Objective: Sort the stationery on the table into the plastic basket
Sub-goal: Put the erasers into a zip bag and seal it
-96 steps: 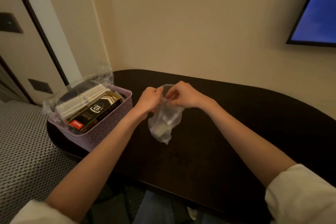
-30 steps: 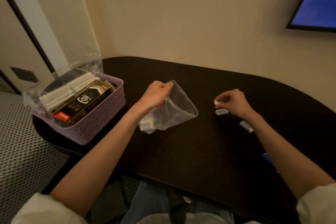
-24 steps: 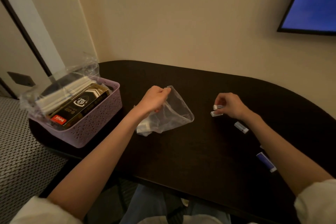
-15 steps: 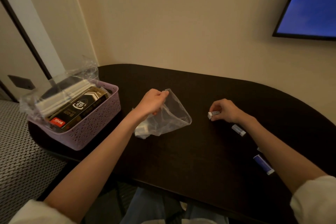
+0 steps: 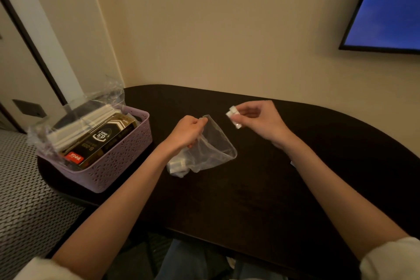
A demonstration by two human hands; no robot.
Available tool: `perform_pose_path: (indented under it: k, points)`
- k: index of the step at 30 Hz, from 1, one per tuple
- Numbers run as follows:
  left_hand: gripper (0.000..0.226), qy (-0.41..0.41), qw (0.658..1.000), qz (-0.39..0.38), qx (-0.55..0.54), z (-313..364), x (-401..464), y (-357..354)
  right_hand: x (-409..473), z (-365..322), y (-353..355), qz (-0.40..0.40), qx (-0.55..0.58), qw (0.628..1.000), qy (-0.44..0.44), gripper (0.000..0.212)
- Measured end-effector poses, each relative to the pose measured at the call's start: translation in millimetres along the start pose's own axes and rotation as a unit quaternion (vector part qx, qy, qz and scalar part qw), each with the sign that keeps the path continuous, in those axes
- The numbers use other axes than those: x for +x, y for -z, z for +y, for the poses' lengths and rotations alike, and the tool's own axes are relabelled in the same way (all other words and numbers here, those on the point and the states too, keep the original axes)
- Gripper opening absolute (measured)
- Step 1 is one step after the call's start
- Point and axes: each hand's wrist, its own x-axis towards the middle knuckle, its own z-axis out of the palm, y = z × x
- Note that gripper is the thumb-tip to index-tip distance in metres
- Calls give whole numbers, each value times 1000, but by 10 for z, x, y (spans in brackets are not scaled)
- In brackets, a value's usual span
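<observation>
Head view: left hand point(image 5: 186, 133) grip curled on the open top edge of a clear plastic bag point(image 5: 205, 153), bag resting on the dark desk point(image 5: 250, 200) at mid-scene, a few small pale items inside at its lower left. Right hand point(image 5: 261, 121) raised just right of the bag mouth, grip pinching small white erasers point(image 5: 234, 118) between thumb and fingertips, apart from the bag. Purple plastic basket point(image 5: 118, 163) at the desk's left end, well left of both hands, holding a black-and-gold box point(image 5: 100, 143) and a clear-wrapped white pack point(image 5: 75, 125). Blue screen point(image 5: 391, 4) on the far right wall.
</observation>
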Motion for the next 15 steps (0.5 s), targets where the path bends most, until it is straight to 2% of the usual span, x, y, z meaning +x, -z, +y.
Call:
perform_pose_path:
  k: [3, 6, 9, 12, 15]
  points:
    - [38, 2, 1000, 4, -2, 15, 0, 14, -41, -198, -205, -74, -52, 995, -38, 24]
    - [41, -2, 1000, 8, 0, 28, -4, 17, -15, -194, -449, -66, -163, 982, -70, 20]
    - [40, -7, 1000, 7, 3, 28, -2, 12, 42, -154, -653, -56, -233, 969, -63, 16]
    - [44, -10, 1000, 6, 5, 23, -9, 16, 125, -114, -776, -69, -232, 968, -61, 14]
    - [47, -19, 1000, 16, 4, 26, -16, 32, 160, -84, -767, -83, -171, 980, -61, 21]
